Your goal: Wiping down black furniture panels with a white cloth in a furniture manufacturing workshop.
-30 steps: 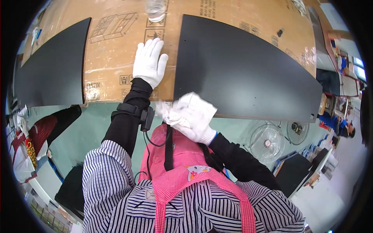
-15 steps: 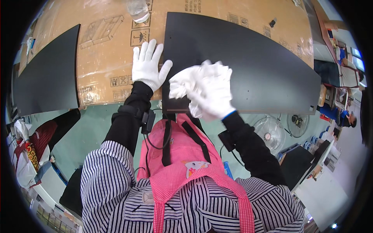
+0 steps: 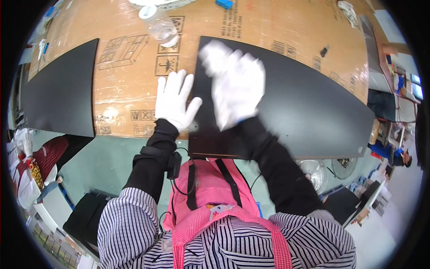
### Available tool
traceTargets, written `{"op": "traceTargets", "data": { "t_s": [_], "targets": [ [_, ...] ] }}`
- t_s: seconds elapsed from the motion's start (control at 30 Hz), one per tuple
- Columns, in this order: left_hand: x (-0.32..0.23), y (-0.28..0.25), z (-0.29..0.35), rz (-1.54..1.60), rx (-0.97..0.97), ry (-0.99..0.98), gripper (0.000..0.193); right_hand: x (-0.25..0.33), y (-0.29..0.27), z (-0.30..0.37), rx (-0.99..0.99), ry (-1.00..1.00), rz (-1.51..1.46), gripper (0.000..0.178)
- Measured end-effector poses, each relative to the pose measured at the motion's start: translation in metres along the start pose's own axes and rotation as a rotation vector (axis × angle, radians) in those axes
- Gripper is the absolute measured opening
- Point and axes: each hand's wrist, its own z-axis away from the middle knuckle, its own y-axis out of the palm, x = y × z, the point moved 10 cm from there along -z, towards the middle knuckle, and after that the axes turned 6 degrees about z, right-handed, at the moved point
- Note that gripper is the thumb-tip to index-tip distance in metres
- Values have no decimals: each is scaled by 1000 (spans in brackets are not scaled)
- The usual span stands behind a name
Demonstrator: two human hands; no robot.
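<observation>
Cardboard gap (image 3: 125,85) between panel edges (image 3: 192,140)

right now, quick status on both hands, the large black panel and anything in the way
Left hand open, at left edge of large black panel. Right hand over panel with white cloth, grip blurred. Clear bottle off panel, on cardboard.
</observation>
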Motion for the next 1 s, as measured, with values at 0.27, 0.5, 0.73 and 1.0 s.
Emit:
{"op": "traceTargets", "data": {
  "t_s": [0.27, 0.5, 0.73, 1.0],
  "targets": [
    [13, -1, 13, -67, 30, -14, 66, -85, -102, 92, 318, -211, 665, 24],
    [6, 9, 7, -79, 17, 2, 66, -230, -199, -38, -53, 295, 1000, 49],
    [7, 18, 1, -139, 4, 60, 64, 11, 6, 42, 339, 7, 621, 26],
    [5, 9, 10, -181, 31, 72, 65, -119, -175, 106, 255, 152, 273, 23]
  ]
}}
